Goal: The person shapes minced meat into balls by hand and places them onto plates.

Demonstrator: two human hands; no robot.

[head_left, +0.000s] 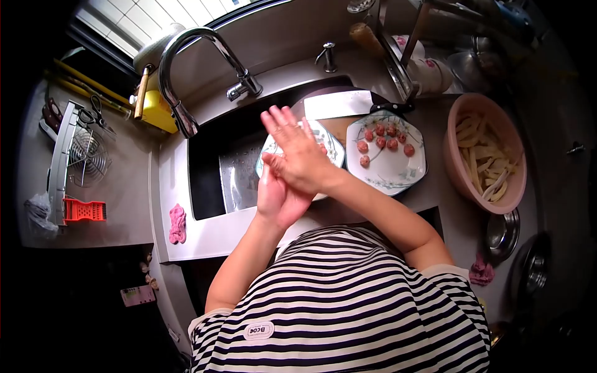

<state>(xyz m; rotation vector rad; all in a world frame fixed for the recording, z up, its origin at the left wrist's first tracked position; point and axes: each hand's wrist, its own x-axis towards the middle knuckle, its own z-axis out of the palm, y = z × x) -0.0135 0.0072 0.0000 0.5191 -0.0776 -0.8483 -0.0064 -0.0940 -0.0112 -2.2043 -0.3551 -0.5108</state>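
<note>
Over the near plate, my right hand (301, 152) lies across my left hand (280, 193), palms pressed together. The right fingers are stretched out; the left fingers are mostly hidden, with its thumb showing. Anything between the palms is out of sight. Beneath them is a white octagonal plate (334, 148) with a floral rim, largely covered by my hands, with a bit of pink meat showing at its right. Beside it, a second patterned plate (385, 171) bears several small round meatballs (380, 131). Behind the plates, a cleaver (337, 104) lies flat on a round board (337, 128).
A sink (239, 180) with a tall faucet (205, 37) is at the left. A pink basin (457, 155) of pale cut strips stands right, with a metal bowl (502, 233) below it. An orange grater (85, 210), scissors (97, 112) and a pink cloth (177, 224) are further left.
</note>
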